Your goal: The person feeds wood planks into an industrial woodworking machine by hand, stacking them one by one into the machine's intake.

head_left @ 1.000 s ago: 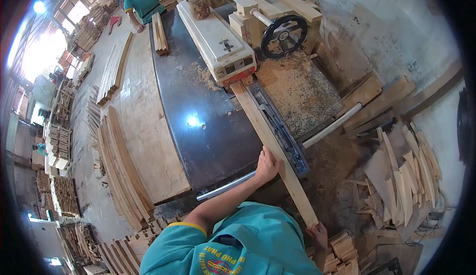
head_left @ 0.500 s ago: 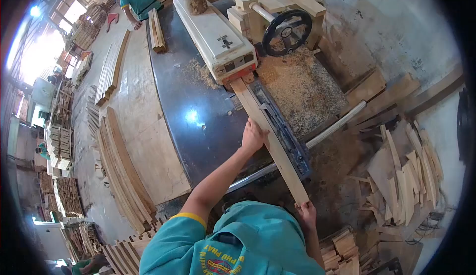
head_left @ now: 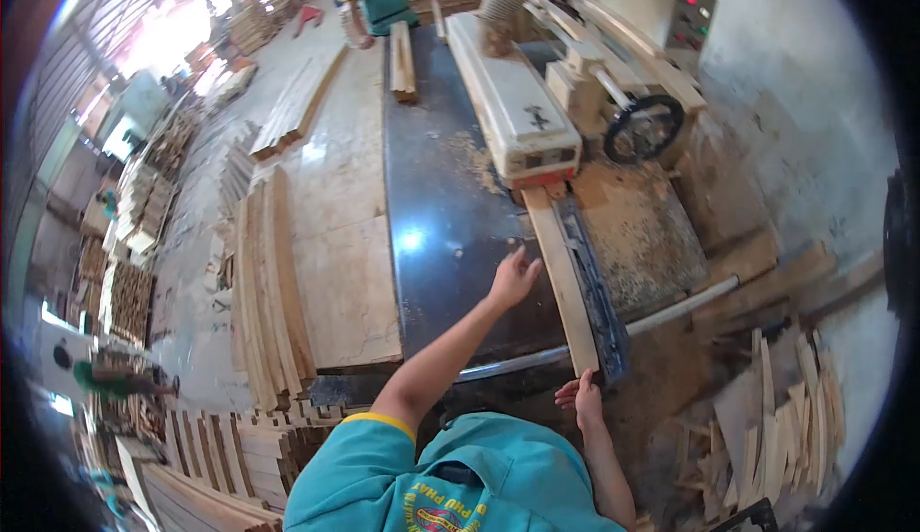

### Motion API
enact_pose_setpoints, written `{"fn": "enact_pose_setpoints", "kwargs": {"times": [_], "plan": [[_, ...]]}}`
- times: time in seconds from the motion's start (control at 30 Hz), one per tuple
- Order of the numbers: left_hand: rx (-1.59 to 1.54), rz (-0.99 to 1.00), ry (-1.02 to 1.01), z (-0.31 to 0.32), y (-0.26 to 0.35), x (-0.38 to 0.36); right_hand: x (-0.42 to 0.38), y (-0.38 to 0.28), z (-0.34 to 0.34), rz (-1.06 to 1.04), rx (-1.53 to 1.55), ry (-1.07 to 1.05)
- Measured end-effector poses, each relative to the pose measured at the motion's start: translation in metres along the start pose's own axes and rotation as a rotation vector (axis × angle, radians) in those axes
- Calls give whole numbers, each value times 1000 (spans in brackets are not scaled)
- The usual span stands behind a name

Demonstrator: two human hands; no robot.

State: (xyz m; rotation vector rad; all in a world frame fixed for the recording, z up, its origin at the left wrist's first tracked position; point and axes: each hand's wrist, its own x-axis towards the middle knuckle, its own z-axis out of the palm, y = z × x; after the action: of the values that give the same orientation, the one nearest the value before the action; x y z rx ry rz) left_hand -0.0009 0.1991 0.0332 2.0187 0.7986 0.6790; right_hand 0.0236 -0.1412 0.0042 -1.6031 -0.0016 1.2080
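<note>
A long wooden board (head_left: 563, 288) lies along the blue guide rail (head_left: 606, 326), its far end under the white housing (head_left: 513, 101) of a woodworking machine. My left hand (head_left: 515, 278) hovers over the dark metal table (head_left: 431, 307) just left of the board, fingers loosely apart and nothing in them. At the board's near end is my right hand (head_left: 583, 400), open, its fingers spread and the thumb pointing up at the end face.
A black handwheel (head_left: 644, 129) and sawdust (head_left: 637, 235) are right of the housing. Long boards (head_left: 268, 292) lie stacked on the left. Across the table stands a person (head_left: 383, 0) beside two wood strips (head_left: 402, 62). Offcuts (head_left: 791, 427) lean at the lower right.
The board has slid farther under the housing. My left hand has come off it, and my right hand has loosened from its end. The view has turned left.
</note>
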Motion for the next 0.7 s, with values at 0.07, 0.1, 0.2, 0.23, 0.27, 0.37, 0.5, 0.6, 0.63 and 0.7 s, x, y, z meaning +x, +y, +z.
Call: {"fn": "enact_pose_setpoints", "kwargs": {"times": [0.07, 0.1, 0.2, 0.23, 0.27, 0.37, 0.5, 0.6, 0.63, 0.7], "plan": [[-179, -212, 13, -39, 13, -44, 11, -11, 10, 7, 40, -37], [-196, -203, 114, -54, 1, -64, 21, -10, 12, 20, 86, -19], [-241, -275, 412, -104, -52, -125, 40, -19, 23, 61, 168, -18], [-247, -350, 519, -124, -72, -147, 42, -23, 26, 60, 249, -11], [-253, -429, 630, -147, -91, -169, 42, -26, 29, 64, 325, -5], [-569, -736, 1055, -211, -123, -237, 35, -27, 32, 65, 284, -119], [-1123, -955, 1438, -283, -139, -305, 27, -20, 40, 92, 203, -178], [-1360, -838, 1543, -314, -151, -337, 28, -13, 43, 88, 152, -219], [-1435, -720, 1547, -319, -156, -342, 26, -13, 46, 99, 132, -226], [-1522, -648, 1511, -326, -153, -342, 24, -14, 53, 108, 106, -240]]}}
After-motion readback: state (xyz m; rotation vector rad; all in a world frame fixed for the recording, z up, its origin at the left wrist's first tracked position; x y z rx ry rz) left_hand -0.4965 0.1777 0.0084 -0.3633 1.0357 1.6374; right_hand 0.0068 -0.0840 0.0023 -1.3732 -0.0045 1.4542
